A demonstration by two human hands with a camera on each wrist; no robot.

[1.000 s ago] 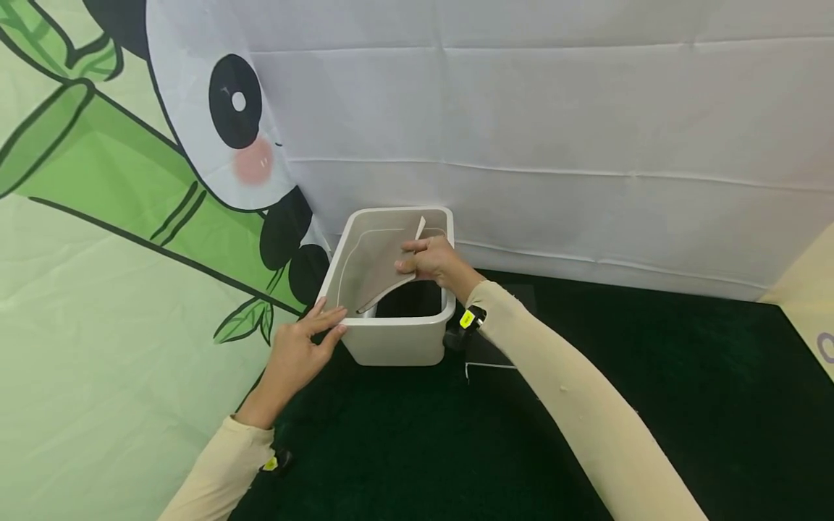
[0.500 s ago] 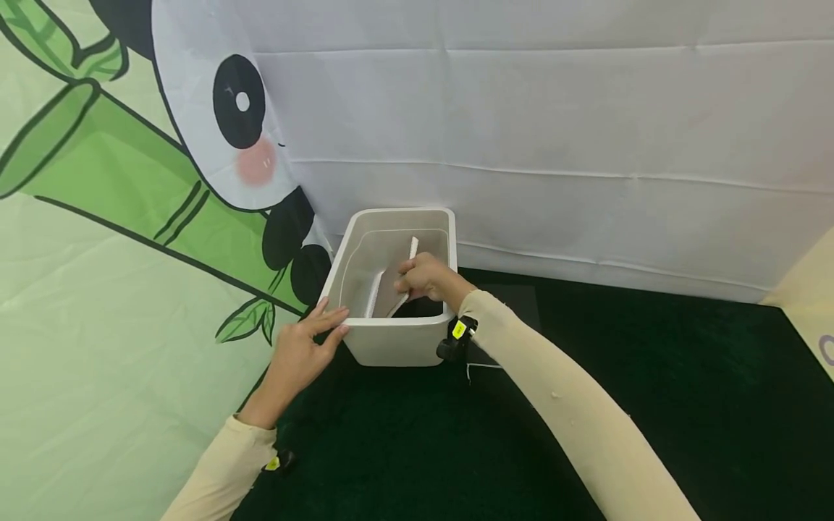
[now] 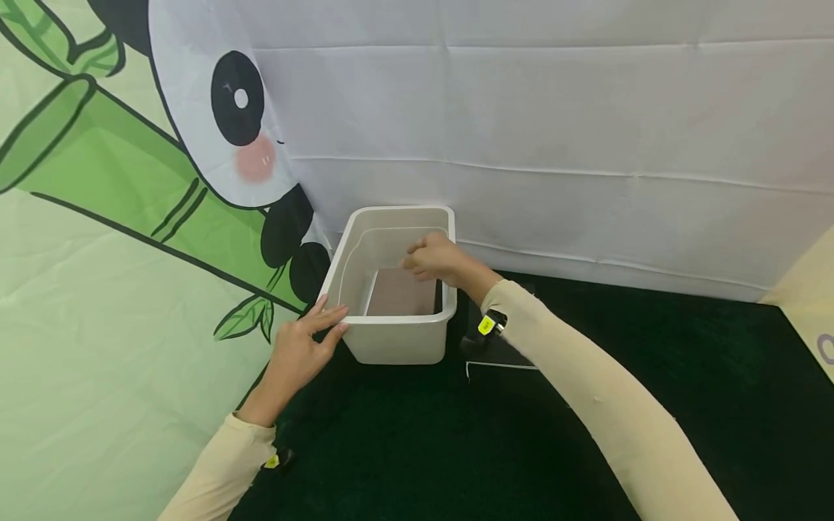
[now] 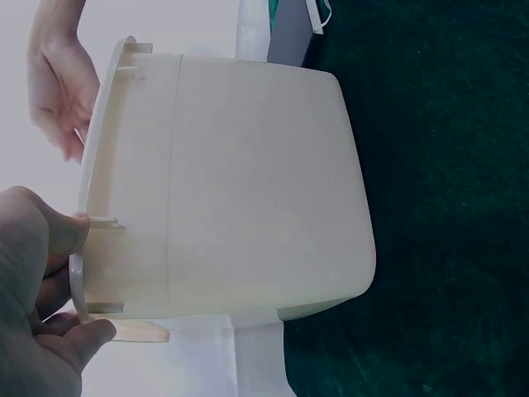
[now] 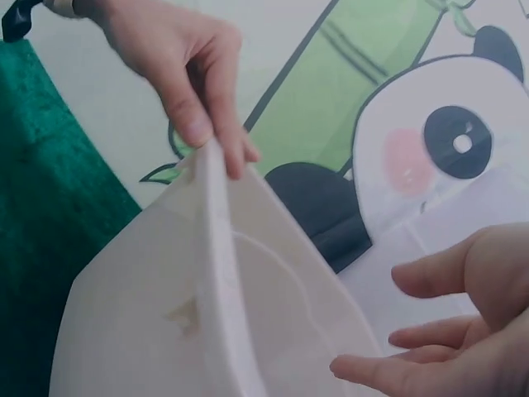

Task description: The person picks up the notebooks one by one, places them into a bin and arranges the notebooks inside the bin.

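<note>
A white plastic bin (image 3: 394,340) stands upright against the backdrop. At its near left corner my left hand (image 3: 302,354) pinches the rim between thumb and fingers, as the left wrist view also shows. My right hand (image 3: 435,259) is over the bin's right side with nothing in it. In the right wrist view the right hand's fingers (image 5: 438,335) are spread apart and loosely bent. A thin, flat brownish-grey sheet (image 3: 400,293) lies low inside the bin. Something dark shows along its right edge, too little of it to identify.
A dark flat object (image 3: 502,354) with a pale edge lies right of the bin, partly under the right forearm. Dark green cloth (image 3: 417,441) covers the surface. White fabric (image 3: 554,145) rises behind, and a panda-printed sheet (image 3: 130,325) is at the left.
My right hand lowered the sheet into the bin and let go of it, then rose back toward the right rim. The sheet now lies flat inside. My left hand stayed on the rim.
</note>
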